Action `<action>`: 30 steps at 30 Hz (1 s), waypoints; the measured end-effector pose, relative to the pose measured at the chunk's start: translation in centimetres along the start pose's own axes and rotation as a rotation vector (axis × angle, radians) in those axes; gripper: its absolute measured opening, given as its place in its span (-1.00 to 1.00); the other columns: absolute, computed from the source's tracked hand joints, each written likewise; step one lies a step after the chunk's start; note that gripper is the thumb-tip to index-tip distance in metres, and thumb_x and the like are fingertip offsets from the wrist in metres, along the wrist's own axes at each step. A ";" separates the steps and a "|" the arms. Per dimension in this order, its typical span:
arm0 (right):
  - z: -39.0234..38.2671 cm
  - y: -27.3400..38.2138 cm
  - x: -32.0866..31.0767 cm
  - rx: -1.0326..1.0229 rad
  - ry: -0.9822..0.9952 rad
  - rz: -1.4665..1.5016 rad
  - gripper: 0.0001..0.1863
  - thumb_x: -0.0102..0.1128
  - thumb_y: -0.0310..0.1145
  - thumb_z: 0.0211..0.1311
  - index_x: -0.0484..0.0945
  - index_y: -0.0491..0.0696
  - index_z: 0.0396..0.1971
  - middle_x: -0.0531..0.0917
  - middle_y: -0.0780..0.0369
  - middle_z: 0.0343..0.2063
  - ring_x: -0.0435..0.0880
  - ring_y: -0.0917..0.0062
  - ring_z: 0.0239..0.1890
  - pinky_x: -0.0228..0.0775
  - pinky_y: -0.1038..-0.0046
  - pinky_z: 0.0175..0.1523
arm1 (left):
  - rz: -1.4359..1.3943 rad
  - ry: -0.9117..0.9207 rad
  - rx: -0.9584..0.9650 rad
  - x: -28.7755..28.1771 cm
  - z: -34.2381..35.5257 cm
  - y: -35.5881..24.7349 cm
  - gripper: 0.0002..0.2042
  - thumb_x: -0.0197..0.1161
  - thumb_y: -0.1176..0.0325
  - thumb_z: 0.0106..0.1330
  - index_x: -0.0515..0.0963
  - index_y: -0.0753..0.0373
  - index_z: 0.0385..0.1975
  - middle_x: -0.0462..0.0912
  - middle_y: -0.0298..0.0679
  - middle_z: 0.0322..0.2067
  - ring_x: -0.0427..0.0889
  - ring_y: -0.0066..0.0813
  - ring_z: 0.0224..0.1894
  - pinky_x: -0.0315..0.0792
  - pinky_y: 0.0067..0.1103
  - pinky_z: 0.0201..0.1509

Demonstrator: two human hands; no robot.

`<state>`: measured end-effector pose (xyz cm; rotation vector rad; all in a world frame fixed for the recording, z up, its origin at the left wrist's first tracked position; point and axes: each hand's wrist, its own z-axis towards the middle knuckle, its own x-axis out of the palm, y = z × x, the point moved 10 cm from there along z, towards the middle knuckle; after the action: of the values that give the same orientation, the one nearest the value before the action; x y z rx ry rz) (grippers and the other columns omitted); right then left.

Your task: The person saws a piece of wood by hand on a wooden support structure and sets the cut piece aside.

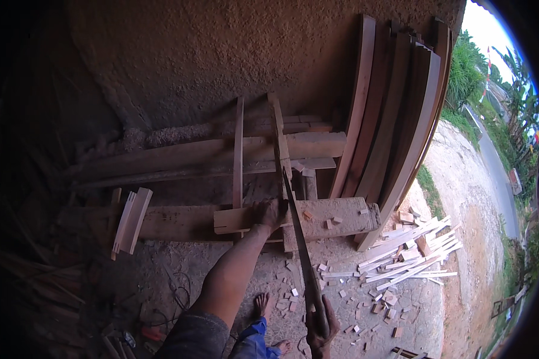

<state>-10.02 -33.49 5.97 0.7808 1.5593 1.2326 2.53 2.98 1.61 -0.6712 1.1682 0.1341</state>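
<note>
Below a rough wall (233, 54), clasps a handsaw (303, 251) in the curled right hand (323, 335), resting the left hand (269, 214), with grip too dim to tell, on a short board (230, 221) atop a beam (164, 222). Seems to be sawing or aligning a cut, calling next for a steady hold and straight stroke, near leaning planks (395, 107) and scattered offcuts (424, 246).

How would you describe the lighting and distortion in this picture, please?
In the head view, the left side sinks into shadow, the sky is washed out, and the leaning planks look bowed, probably by the fisheye; same head view, the saw is distinguishable.
</note>
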 end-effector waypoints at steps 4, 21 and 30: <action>-1.4 0.3 -0.9 -0.238 -0.060 -0.050 -0.39 0.40 -0.35 0.08 0.45 -0.26 0.14 0.71 0.03 -0.21 0.74 0.42 -0.19 0.53 0.45 -0.09 | 0.002 -0.046 0.024 0.4 0.1 0.4 -0.65 0.00 -0.01 0.34 0.60 0.10 -0.41 0.68 -0.04 -0.42 0.68 -0.01 -0.31 0.45 -0.16 -0.18; -1.8 -0.9 -2.0 -0.114 0.019 -0.118 -0.40 0.38 -0.41 0.08 0.43 -0.24 0.16 0.70 -0.02 -0.17 0.74 0.42 -0.18 0.52 0.43 -0.05 | 0.056 0.023 0.043 2.5 0.5 0.8 -0.67 0.02 0.02 0.33 0.67 0.07 -0.30 0.70 -0.10 -0.34 0.69 -0.05 -0.26 0.41 -0.10 -0.14; -4.1 -4.2 -2.8 0.086 0.035 -0.117 -0.38 0.40 -0.36 0.08 0.44 -0.17 0.17 0.67 0.01 -0.07 0.70 0.37 -0.04 0.49 0.44 0.01 | 0.024 0.015 0.009 2.9 0.4 1.9 -0.62 -0.01 -0.06 0.34 0.66 0.04 -0.35 0.71 -0.13 -0.34 0.68 -0.04 -0.25 0.34 -0.12 -0.09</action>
<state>-12.62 -38.59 2.88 0.7156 1.6710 1.1058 3.24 4.05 -1.69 -0.6517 1.1911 0.1445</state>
